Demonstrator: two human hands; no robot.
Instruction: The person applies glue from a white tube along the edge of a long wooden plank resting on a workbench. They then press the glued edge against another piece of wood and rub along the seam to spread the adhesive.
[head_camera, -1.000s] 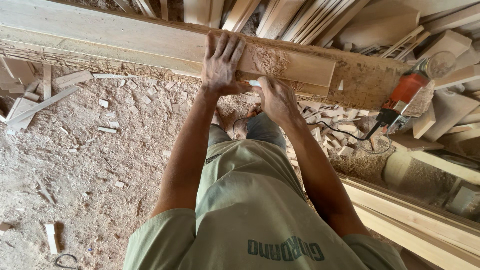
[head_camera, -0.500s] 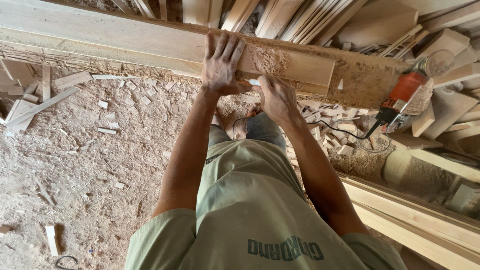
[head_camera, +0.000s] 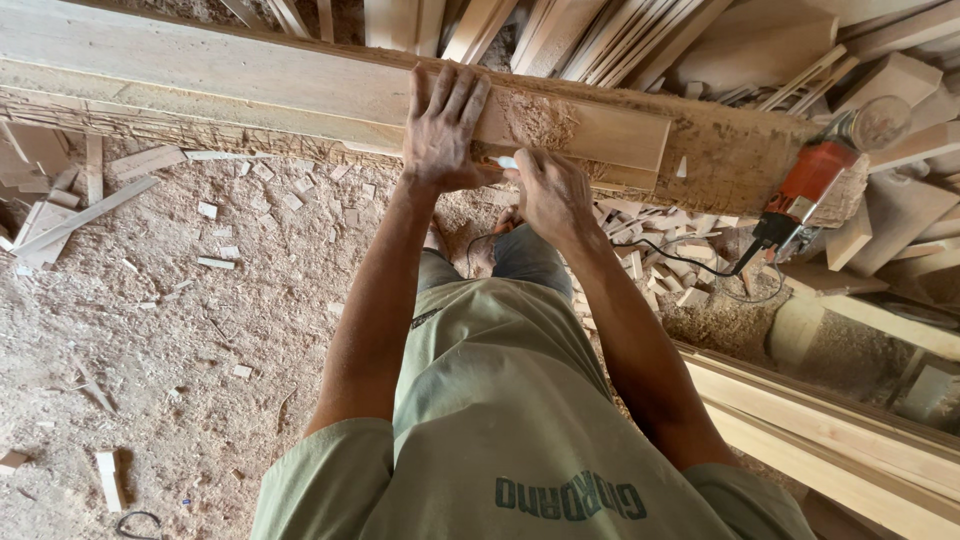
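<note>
A long wooden plank (head_camera: 250, 95) lies across a rough, sawdust-covered beam at the top of the view. My left hand (head_camera: 443, 125) rests flat on the plank, fingers spread and pointing away from me. Just to its right, my right hand (head_camera: 548, 190) is closed around a small white marker-like object (head_camera: 505, 162) whose tip touches the plank's near edge. A patch of sawdust (head_camera: 540, 115) sits on the plank beside my left hand.
An orange power tool (head_camera: 815, 175) with a black cord lies on the beam at the right. Stacked boards and slats (head_camera: 620, 35) fill the back. More planks (head_camera: 850, 440) lie at lower right. Offcuts (head_camera: 215, 210) and sawdust cover the ground at left.
</note>
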